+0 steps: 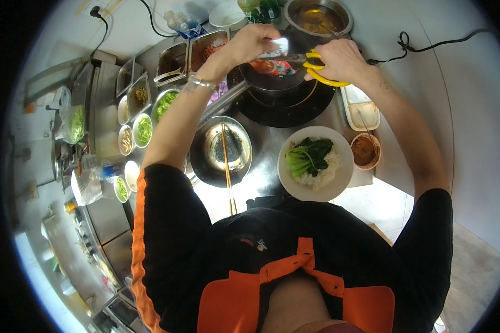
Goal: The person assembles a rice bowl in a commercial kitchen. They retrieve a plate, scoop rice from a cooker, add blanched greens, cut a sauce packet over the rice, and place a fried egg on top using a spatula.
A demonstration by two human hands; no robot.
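Observation:
My left hand point(253, 43) pinches the top of a soft packet point(276, 67), white above with red lower down, over a dark pan point(280, 95) at the far middle. A pair of scissors point(323, 76) with yellow handles is gripped in my right hand point(341, 58). Its blades point left and lie across the packet; whether they have cut into it cannot be made out. The pan's long handle point(223, 103) runs down to the left, under my left forearm. Nearer me stands a white plate point(288, 184) with white rice point(323, 175) and leafy greens point(306, 159).
Left of the plate, a second pan point(195, 158) has chopsticks point(226, 158) laid across it. A cup of brown seasoning point(365, 151) and a white container point(361, 115) stand right. A pot point(347, 25) of brown liquid is behind; bowls of chopped greens point(144, 130) line the left.

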